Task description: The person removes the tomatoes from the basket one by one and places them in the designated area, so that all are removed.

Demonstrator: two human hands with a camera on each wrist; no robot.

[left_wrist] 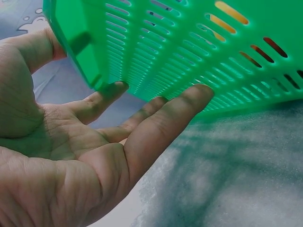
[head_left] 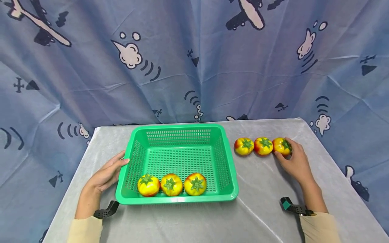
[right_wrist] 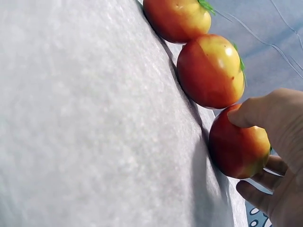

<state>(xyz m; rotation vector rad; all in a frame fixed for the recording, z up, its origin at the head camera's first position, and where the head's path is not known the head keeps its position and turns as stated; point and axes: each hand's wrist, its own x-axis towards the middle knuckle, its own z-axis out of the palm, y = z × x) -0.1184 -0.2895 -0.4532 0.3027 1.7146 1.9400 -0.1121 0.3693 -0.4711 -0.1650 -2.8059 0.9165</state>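
My right hand [head_left: 296, 160] grips the rightmost of three yellow-red tomatoes in a row on the table. In the right wrist view the thumb lies on the near side of this tomato [right_wrist: 239, 142], the other fingers around its far side. Close beside it are the middle tomato [head_left: 263, 146] and the left tomato [head_left: 244, 146]. My left hand [head_left: 106, 173] holds the left side of a green plastic basket [head_left: 228, 158], thumb over the rim and fingers [left_wrist: 165, 125] against the slotted outer wall. Along the basket's near wall sit three more tomatoes [head_left: 171, 184], green leaf tops showing.
A grey-white cloth covers the table [head_left: 206, 222]. Behind it hangs a blue curtain [head_left: 170, 91] printed with planes and clouds. Each wrist wears a black strap [head_left: 106, 210].
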